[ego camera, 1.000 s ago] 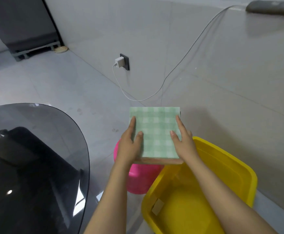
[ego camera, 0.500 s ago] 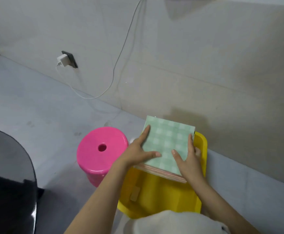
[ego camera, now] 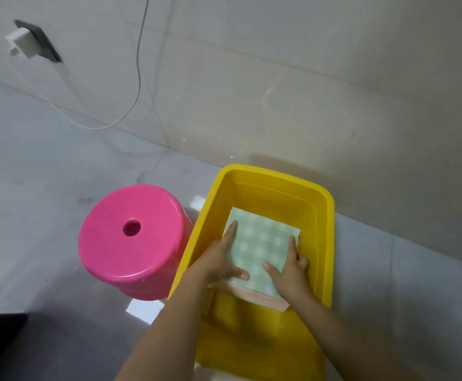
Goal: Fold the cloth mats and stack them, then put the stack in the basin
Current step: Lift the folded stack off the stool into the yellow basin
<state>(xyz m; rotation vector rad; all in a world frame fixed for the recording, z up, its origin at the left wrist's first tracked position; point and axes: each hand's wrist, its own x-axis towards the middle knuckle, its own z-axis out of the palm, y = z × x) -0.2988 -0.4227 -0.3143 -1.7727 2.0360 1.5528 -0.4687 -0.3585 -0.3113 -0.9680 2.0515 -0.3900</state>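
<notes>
Here, a stack of folded cloth mats [ego camera: 260, 248], topped by a pale green-and-white check with pink layers showing along its near edge, sits inside the yellow plastic basin [ego camera: 327, 243], tilted with the near edge raised. The left hand [ego camera: 220, 259] grips the stack's left side, thumb across the top and forefinger stretched along the edge; the right hand [ego camera: 290, 266] clasps the right side the same way. A pink plastic stool [ego camera: 130, 237] stands just beside the basin on the grey tiled floor [ego camera: 45, 166], near the wall [ego camera: 306, 78], where a white charger [ego camera: 22, 45] is plugged into a socket.
</notes>
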